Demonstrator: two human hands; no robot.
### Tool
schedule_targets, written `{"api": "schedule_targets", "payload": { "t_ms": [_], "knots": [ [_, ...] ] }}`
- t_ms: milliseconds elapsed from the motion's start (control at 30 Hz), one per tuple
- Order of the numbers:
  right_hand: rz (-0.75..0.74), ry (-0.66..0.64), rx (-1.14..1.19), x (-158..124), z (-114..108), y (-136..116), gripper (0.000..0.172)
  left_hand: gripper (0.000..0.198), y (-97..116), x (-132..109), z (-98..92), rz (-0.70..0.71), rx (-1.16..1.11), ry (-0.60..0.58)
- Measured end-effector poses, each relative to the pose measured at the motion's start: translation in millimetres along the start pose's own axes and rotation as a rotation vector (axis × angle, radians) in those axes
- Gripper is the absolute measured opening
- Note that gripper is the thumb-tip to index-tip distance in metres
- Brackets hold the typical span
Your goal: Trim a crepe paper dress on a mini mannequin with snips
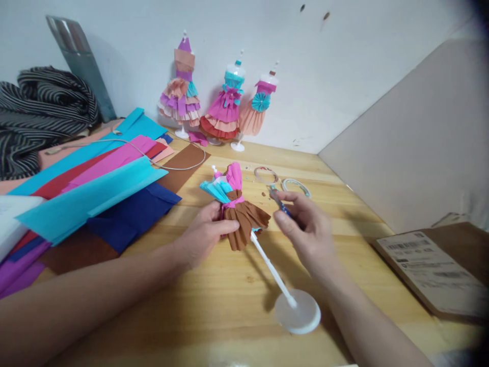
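My left hand (204, 232) grips a small mannequin doll (234, 204) at its waist. The doll wears a brown paper skirt, a pink band and a teal and pink top. It is tilted over, its white rod running down to a round white base (298, 311) on the wooden table (214, 306). My right hand (305, 227) is closed on a small pair of scissors (278, 200) with a blue handle, held just right of the skirt.
Sheets of teal, pink, red, navy and brown crepe paper (95, 188) lie at the left. Three dressed mannequins (223, 104) stand by the back wall. Two tape rolls (282, 181) lie behind the doll. A cardboard box (439, 270) sits at right, striped cloth (42, 112) at far left.
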State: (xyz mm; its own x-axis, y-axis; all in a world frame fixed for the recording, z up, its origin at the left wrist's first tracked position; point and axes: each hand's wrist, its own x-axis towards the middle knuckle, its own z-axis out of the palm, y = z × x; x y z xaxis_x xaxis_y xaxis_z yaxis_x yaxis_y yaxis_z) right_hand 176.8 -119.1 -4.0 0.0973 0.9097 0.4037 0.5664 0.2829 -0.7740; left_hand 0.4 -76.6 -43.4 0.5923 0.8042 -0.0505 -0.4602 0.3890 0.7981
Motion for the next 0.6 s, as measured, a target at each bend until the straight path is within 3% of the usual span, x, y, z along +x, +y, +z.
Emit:
{"api": "schedule_targets", "payload": {
  "t_ms": [133, 400, 600],
  "knots": [
    [-0.003, -0.079, 0.004, 2, 10, 0, 0.014, 0.028, -2, 0, -0.6, -0.052, -0.024, -0.002],
    [-0.197, -0.102, -0.285, -9, 12, -1, 0.017, 0.030, -3, 0, -0.8, -0.141, -0.101, -0.030],
    [-0.177, -0.113, -0.402, 2, -5, 4, 0.019, 0.030, -2, 1, -0.5, -0.169, -0.089, 0.099]
  ]
}}
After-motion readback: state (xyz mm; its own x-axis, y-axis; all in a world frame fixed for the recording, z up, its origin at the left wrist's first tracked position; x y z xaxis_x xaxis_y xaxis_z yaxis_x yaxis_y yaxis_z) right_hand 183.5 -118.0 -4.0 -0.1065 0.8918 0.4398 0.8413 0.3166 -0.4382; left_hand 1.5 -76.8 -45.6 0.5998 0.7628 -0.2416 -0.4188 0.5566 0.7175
